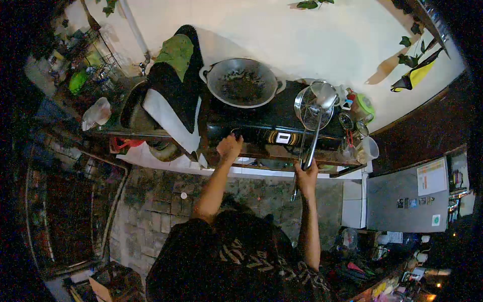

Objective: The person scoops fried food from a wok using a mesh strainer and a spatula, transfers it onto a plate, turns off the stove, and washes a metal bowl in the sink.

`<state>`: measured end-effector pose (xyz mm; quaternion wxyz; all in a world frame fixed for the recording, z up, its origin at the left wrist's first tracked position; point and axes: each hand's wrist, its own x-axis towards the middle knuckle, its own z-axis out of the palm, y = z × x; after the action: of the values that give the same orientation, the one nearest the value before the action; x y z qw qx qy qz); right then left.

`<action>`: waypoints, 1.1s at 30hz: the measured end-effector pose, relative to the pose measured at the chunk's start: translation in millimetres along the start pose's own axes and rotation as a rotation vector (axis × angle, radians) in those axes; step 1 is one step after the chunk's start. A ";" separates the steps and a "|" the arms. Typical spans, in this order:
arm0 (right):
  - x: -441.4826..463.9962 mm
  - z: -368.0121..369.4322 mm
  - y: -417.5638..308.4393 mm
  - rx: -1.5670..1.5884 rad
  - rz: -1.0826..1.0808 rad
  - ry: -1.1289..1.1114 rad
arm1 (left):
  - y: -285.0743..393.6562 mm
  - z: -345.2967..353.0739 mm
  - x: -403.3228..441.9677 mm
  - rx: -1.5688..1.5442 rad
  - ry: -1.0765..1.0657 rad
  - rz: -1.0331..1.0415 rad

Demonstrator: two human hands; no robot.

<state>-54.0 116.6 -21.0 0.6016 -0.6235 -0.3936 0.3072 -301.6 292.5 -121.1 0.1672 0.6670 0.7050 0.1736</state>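
My left hand [230, 148] is at the front panel of a black gas stove [261, 121], its fingers closed around what looks like the left control knob [236, 133]. On the left burner sits a wide metal wok [213, 94] with two loop handles and dark residue or bits inside. My right hand [306, 177] is closed round the long handles of a round metal strainer [304, 111] and a ladle [327, 97]. Both heads are raised over the right side of the stove, with the ladle's bowl lying across the strainer.
Left of the wok stand a dark, jagged-edged sheet [171, 83], a green cloth [175, 52] and a white board [168, 116]. Jars and a plastic cup [370, 149] crowd the counter's right end. A grey fridge [402, 196] stands at right.
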 end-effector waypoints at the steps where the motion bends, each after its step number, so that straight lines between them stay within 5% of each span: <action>1: -0.8 -1.2 -2.0 -0.089 0.021 0.000 | 3.6 -9.2 -0.1 0.089 -0.038 0.064; 7: -4.1 5.4 -9.6 -0.189 0.028 -0.005 | 5.6 -38.8 8.0 0.255 -0.133 0.348; 10: 1.2 14.1 -12.1 -0.155 -0.022 -0.027 | 11.4 -48.4 15.3 0.355 -0.284 0.330; 14: 8.8 24.9 -20.9 -0.184 -0.081 -0.081 | 0.9 -46.0 7.0 0.307 -0.208 0.366; 16: 14.6 38.3 -43.5 -0.169 -0.101 -0.123 | -0.4 -45.3 -6.9 0.124 -0.211 0.262; 17: 19.7 45.1 -47.8 -0.123 -0.128 -0.173 | -22.2 7.9 -11.7 0.033 -0.105 0.371; 19: 28.4 60.8 -67.9 -0.213 -0.191 -0.206 | -15.6 12.2 -30.3 -0.484 -0.396 0.229; 20: 40.4 67.8 -65.8 -0.208 -0.194 -0.202 | 19.7 -49.3 -55.2 -0.898 -0.789 -0.053; 23: 78.3 93.4 -61.4 -0.548 -0.114 -0.307 | 49.3 -108.1 -91.3 -1.105 -1.105 -0.089; 26: 104.0 133.1 -78.3 -0.568 -0.190 -0.304 | 49.5 -93.2 -80.9 -1.315 -1.206 -0.072; 33: 148.8 182.5 -62.2 -0.739 -0.082 -0.424 | 59.8 -130.8 -45.1 -1.519 -1.021 -0.217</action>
<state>-143.3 335.3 38.2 0.2554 -0.7039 -0.6168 0.2426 -307.5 247.7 22.6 0.8664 0.3039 0.3012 0.2574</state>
